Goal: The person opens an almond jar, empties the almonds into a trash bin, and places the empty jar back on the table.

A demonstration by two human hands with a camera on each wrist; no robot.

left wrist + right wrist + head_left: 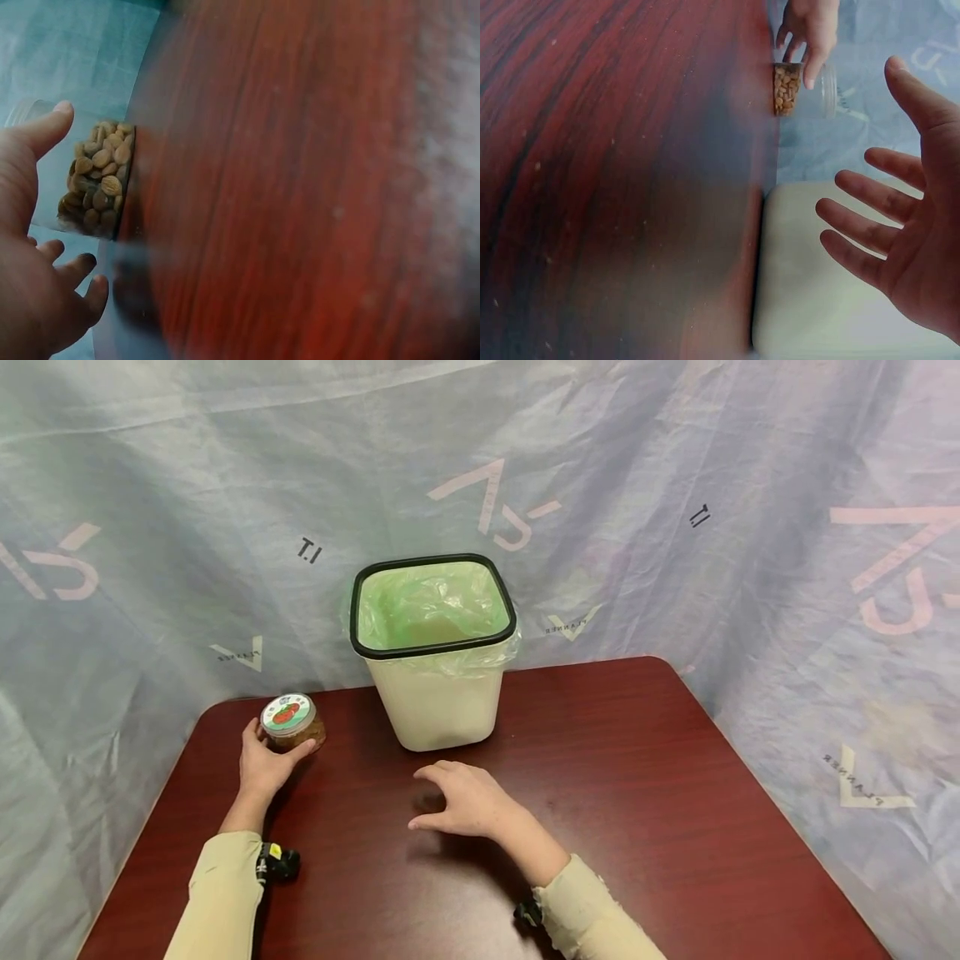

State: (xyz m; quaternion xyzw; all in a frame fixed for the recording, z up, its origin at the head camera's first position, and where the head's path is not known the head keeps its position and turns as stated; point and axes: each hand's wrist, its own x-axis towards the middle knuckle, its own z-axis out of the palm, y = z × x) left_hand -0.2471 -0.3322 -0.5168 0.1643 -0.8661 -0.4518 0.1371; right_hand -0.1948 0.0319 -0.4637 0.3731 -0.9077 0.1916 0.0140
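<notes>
A round clear plastic jar (291, 720) with a green and white lid picturing red fruit stands upright on the table's far left. Brown seeds or nuts (102, 178) fill its lower part, seen in the left wrist view. My left hand (264, 765) grips the jar from the near side, thumb on one side and fingers round the other. Over the middle of the table, my right hand (468, 797) is held with thumb and fingers spread apart and nothing between them. A white bin (442, 702) stands beyond it.
The bin has a black rim (435, 651) and a pale green plastic liner (450, 597) folded over its edge. Under everything is a dark red wooden table (637, 793). Grey printed cloth (600, 460) hangs behind and along both sides.
</notes>
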